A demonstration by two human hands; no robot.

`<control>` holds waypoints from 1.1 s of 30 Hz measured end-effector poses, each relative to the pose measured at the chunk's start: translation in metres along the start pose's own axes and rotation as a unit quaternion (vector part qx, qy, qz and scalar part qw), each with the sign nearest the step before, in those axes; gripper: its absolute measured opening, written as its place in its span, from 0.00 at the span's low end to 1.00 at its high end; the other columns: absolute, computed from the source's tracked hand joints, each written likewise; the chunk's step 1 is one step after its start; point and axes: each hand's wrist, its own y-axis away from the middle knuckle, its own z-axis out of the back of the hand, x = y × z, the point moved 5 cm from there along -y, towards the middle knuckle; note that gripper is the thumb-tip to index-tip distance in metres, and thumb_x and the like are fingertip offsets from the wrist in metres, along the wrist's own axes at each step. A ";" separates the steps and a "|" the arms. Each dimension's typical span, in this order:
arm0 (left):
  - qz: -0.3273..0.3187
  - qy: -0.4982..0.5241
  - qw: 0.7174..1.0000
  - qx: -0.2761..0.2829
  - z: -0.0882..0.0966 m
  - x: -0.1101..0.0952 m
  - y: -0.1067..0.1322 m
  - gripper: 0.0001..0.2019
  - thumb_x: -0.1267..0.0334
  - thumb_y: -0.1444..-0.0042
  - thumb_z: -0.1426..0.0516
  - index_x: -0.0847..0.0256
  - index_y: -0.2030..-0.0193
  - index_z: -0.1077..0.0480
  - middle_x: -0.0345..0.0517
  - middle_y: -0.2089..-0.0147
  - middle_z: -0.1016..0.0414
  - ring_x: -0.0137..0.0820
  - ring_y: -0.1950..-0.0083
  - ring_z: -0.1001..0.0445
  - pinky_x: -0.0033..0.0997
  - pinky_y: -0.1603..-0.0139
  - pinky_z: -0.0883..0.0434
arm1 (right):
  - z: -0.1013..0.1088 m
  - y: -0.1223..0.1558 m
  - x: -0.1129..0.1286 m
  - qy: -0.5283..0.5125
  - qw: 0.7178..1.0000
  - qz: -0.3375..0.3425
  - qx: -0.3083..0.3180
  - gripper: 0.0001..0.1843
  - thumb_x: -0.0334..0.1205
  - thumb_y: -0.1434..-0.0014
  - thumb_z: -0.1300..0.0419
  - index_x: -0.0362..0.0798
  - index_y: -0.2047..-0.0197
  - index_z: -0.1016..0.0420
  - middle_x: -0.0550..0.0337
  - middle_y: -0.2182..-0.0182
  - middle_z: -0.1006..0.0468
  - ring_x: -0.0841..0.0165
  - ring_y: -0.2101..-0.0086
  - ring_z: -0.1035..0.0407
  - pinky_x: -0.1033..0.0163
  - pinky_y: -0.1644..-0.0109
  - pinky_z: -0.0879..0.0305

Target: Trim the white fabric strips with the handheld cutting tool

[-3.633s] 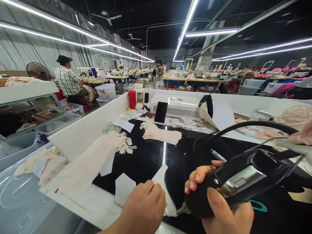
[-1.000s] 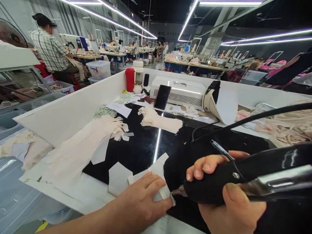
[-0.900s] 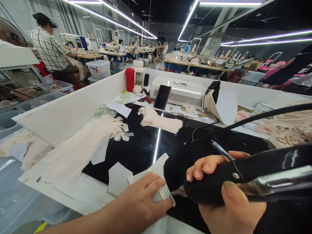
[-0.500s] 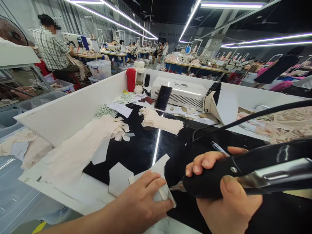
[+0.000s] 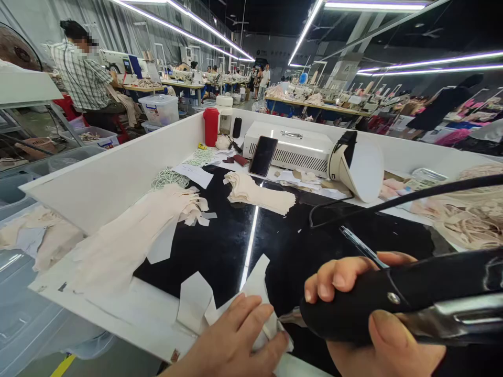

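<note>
My right hand (image 5: 377,314) is wrapped around a black corded hand tool (image 5: 353,314) with a shiny metal lever; my thumb lies against the lever. The tool's thin metal tip (image 5: 293,317) points left, close beside white cut pieces (image 5: 261,280). My left hand (image 5: 245,335) is on these pieces near the table's front edge, fingers curled over them and pressing. The pieces look folded at the right end; whether they are fabric or paper I cannot tell. Another white piece (image 5: 195,301) lies to the left of my hand. Behind my right hand lies a slim silver pen-like stick (image 5: 361,246).
On the black tabletop (image 5: 220,246) rest a small pale-pink fabric stack (image 5: 259,193) and a larger pile (image 5: 133,230). A phone (image 5: 264,156) leans on a white vented box (image 5: 294,141). The tool's black cable (image 5: 424,193) crosses the right side. A person (image 5: 82,73) sits far left.
Both hands have shifted slightly toward me and to the right, the tool and white pieces with them. More of the pen-like stick shows now.
</note>
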 end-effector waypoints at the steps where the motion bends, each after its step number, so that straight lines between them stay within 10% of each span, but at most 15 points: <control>1: -0.004 0.013 1.000 0.004 0.004 0.002 -0.003 0.15 0.58 0.29 0.40 0.64 0.42 0.27 0.56 0.46 0.22 0.44 0.42 0.24 0.43 0.37 0.23 | 0.001 0.001 0.001 -0.001 1.000 0.003 0.002 0.23 0.46 0.45 0.22 0.56 0.51 0.26 0.66 0.72 0.23 0.68 0.75 0.30 0.62 0.75 0.24; 9: -0.069 0.069 0.986 0.133 0.012 0.026 -0.029 0.11 0.60 0.28 0.38 0.68 0.50 0.27 0.48 0.55 0.23 0.37 0.47 0.24 0.39 0.37 0.24 | 0.002 0.004 -0.004 0.003 1.000 0.009 -0.001 0.23 0.45 0.45 0.23 0.56 0.50 0.26 0.66 0.72 0.24 0.67 0.75 0.30 0.61 0.75 0.24; 33: -0.038 0.117 0.979 0.164 0.010 0.038 -0.021 0.17 0.56 0.31 0.35 0.61 0.41 0.28 0.58 0.45 0.26 0.45 0.42 0.25 0.51 0.36 0.24 | -0.002 -0.004 -0.002 -0.021 0.999 0.014 -0.029 0.24 0.45 0.49 0.21 0.55 0.53 0.23 0.66 0.74 0.22 0.67 0.76 0.31 0.63 0.77 0.24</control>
